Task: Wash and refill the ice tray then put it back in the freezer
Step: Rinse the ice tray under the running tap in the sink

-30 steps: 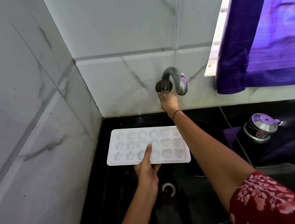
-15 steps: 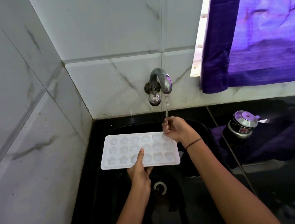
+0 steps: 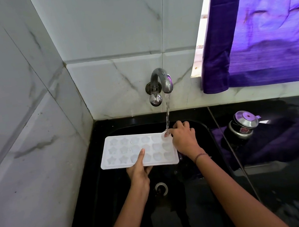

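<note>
A white tray (image 3: 131, 150) is held level over a black sink (image 3: 118, 198), below a wall tap (image 3: 161, 81). The left hand (image 3: 138, 169) pinches the near edge, thumb flat across the moulds and fingers hidden beneath, likely to steady it. The right hand (image 3: 184, 139) curls round the far right corner, fingers bent, where the stream (image 3: 168, 116) lands. Keeping that end under the spout seems meant to let water rinse the cups. Washing looks barely begun.
</note>
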Demonstrator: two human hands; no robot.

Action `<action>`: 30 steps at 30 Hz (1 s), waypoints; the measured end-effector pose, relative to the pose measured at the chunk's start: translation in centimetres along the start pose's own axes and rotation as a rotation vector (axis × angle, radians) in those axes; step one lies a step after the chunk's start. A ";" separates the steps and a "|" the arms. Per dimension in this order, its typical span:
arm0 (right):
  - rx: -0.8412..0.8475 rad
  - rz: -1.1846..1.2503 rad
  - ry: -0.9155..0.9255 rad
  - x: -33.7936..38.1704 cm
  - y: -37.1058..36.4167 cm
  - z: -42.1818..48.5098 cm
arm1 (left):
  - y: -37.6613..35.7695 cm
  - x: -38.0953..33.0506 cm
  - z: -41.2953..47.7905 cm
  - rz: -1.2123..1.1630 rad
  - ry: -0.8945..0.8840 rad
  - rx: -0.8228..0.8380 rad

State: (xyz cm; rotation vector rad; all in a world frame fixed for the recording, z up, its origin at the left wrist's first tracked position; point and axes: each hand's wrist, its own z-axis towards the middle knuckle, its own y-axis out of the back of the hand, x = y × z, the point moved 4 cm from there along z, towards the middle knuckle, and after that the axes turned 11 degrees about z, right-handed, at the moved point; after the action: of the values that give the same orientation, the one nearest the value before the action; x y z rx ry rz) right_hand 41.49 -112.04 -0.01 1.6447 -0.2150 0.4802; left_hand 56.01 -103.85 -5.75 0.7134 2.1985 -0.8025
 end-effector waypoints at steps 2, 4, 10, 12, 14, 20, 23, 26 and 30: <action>-0.038 -0.079 0.036 0.0 -0.2 -0.5 | -0.2 -0.1 0.0 0.006 -0.008 0.004; -0.077 -0.140 0.047 -0.2 -0.2 -0.7 | -0.3 -0.3 0.1 0.010 -0.015 0.008; -0.097 -0.189 0.077 -0.2 -0.3 -0.3 | -0.8 -0.7 0.5 0.013 -0.013 0.014; -0.094 -0.178 0.071 -0.4 -0.5 -0.2 | -0.9 -0.7 0.5 0.008 -0.010 0.020; -0.075 -0.159 0.084 -0.3 -0.8 -0.2 | -1.0 -0.6 0.7 0.003 -0.006 0.024; 0.012 0.195 -0.041 -0.7 -1.4 0.1 | -1.2 -0.4 1.2 0.007 0.017 0.050; 0.018 0.585 -0.110 -0.6 -1.7 -0.2 | -1.7 -0.6 1.7 0.005 0.037 0.096; -0.090 0.607 -0.168 -0.8 -1.7 0.3 | -2.4 -0.7 2.0 0.073 0.070 0.210; -0.115 0.619 -0.188 -0.8 -1.5 1.1 | -3.2 -0.5 1.7 0.154 0.149 0.335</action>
State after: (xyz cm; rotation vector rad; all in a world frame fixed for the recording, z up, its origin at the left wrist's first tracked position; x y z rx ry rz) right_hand 41.63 -113.06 -1.78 1.4928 -0.8900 0.7599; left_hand 54.90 -107.33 -5.28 1.1250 2.1273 -1.0799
